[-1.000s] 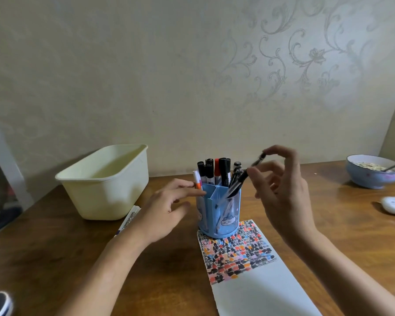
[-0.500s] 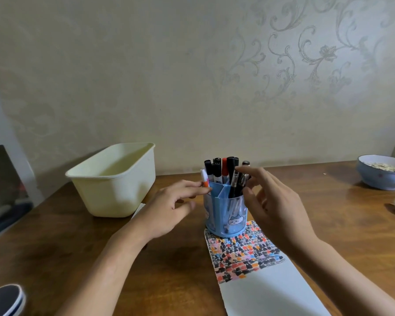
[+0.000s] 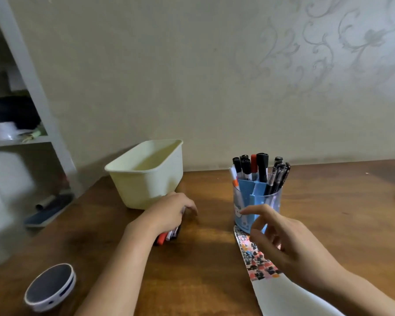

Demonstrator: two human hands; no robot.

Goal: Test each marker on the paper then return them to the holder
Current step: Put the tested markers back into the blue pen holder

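I judge the step in hand to be the pick-up of the next marker for testing. My left hand rests palm down on the table, just near the cream tub, with its fingers curled over a small cluster of markers lying flat on the wood; a red end and a dark end protrude from under the hand on the near side. The hand covers the barrels, so I cannot tell whether the fingers have actually closed on one marker or merely lie over the group. My right hand hovers in the air to the right, in front of the blue holder, fingers loosely spread and holding nothing; the forefinger points left across the holder's near face without clearly touching it. The holder stands upright at the far end of the paper, its compartments already filled with upright pens. The paper carries a dense patch of coloured test marks at its far end, and blank white lies nearer me. The next move calls for isolating one marker from the cluster, lifting it clear, passing it toward the right hand for uncapping, then drawing on the blank area. A round speaker sits at the near left.
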